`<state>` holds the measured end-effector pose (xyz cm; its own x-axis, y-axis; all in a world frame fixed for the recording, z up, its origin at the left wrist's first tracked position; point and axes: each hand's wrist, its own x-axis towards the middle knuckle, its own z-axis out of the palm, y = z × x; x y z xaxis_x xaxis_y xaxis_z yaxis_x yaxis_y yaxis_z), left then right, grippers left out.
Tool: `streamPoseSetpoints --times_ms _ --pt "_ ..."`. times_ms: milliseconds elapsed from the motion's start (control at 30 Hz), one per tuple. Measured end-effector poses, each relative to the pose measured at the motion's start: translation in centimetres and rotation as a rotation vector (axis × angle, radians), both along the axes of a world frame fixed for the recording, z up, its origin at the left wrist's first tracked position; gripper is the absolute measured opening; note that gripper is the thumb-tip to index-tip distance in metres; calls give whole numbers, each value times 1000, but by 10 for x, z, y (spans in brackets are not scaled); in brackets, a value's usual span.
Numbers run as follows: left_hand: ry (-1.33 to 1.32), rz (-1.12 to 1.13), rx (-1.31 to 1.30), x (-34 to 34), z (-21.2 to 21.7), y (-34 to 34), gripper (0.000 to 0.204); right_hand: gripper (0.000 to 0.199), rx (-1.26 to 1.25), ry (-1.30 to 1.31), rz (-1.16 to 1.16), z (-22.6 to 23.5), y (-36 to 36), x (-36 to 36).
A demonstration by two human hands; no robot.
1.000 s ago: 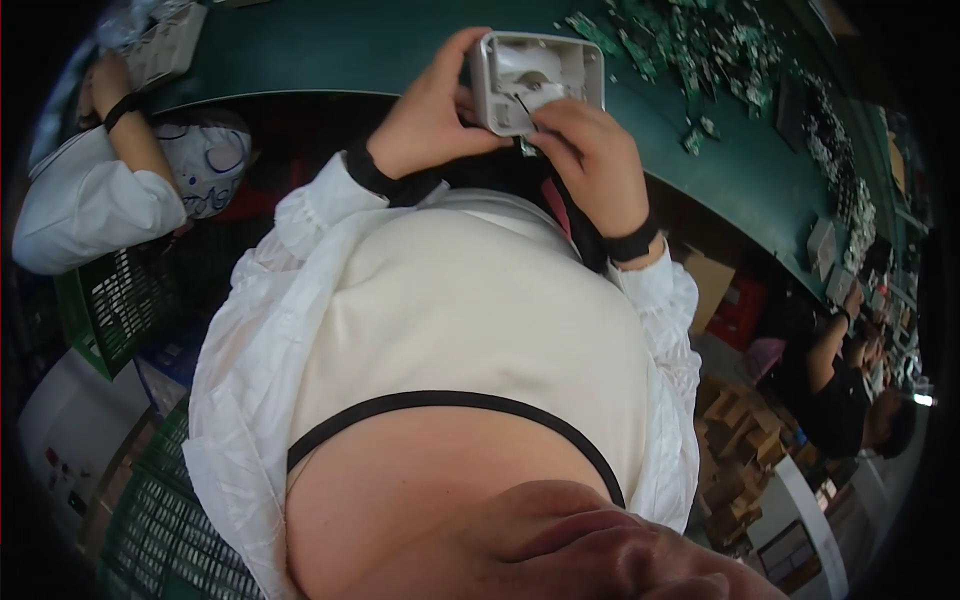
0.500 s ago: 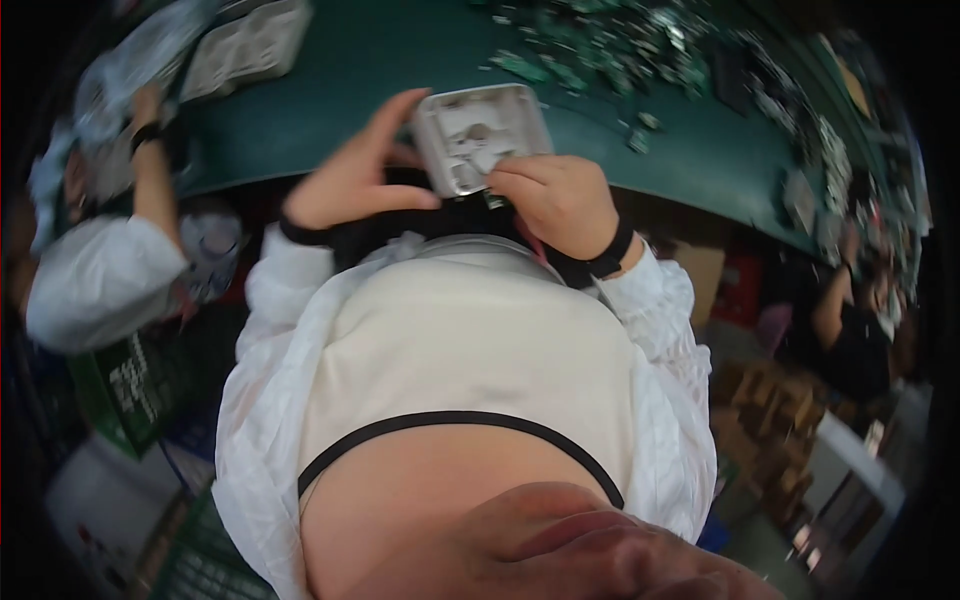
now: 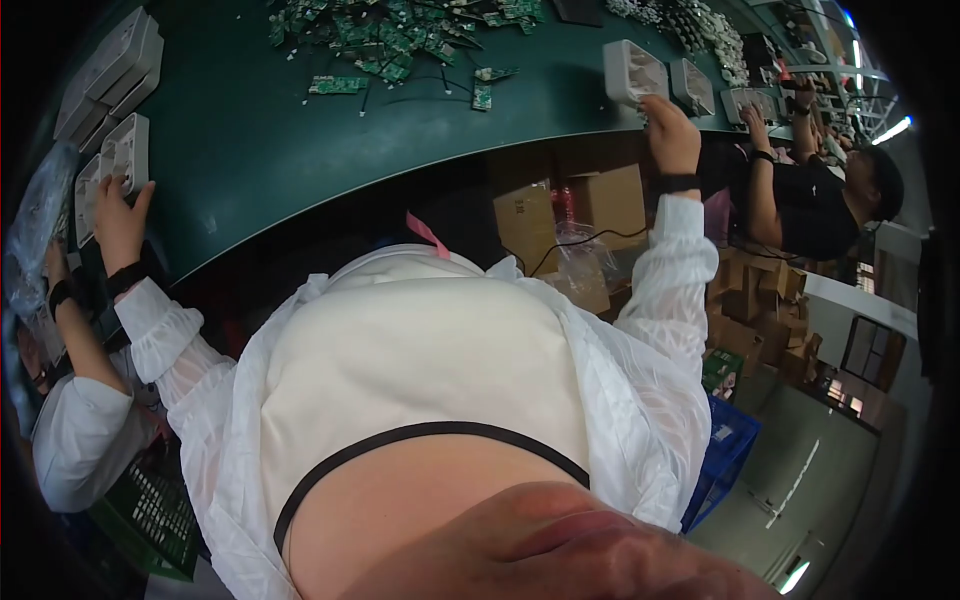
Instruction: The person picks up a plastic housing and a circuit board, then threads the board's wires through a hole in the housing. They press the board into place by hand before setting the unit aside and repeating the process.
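At the far left, my left hand (image 3: 120, 222) has its fingers and thumb around the lower end of a white plastic housing (image 3: 127, 150). That housing stands beside another pale housing against the bench's left side. My right hand, reaching out to the right, (image 3: 670, 135) pinches the near edge of a second white plastic housing (image 3: 634, 70), a shallow open shell with moulded compartments. This shell looks tilted over the green bench top. The fingertips of both hands are partly hidden.
Stacked white housings (image 3: 112, 60) stand at the back left. Green circuit boards (image 3: 400, 40) with wires are heaped on the bench (image 3: 300, 150). Another housing (image 3: 692, 86) lies right of mine. Co-workers sit at the left (image 3: 80, 430) and right (image 3: 815, 205). Cardboard boxes (image 3: 610, 205) sit below the bench.
My hands were together at a housing in front of me. They have spread apart, the left to the housings at far left, the right to a housing at right. The view has shifted.
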<state>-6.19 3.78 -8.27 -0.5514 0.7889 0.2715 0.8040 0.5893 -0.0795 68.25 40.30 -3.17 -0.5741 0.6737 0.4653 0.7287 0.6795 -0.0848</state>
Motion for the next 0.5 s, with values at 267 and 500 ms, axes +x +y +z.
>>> streamPoseSetpoints --times_ms 267,500 --pt "-74 177 -30 -12 -2 4 53 18 7 -130 -216 -39 110 71" --pt "-98 193 32 9 3 5 40 24 -60 -200 -280 -47 138 93"
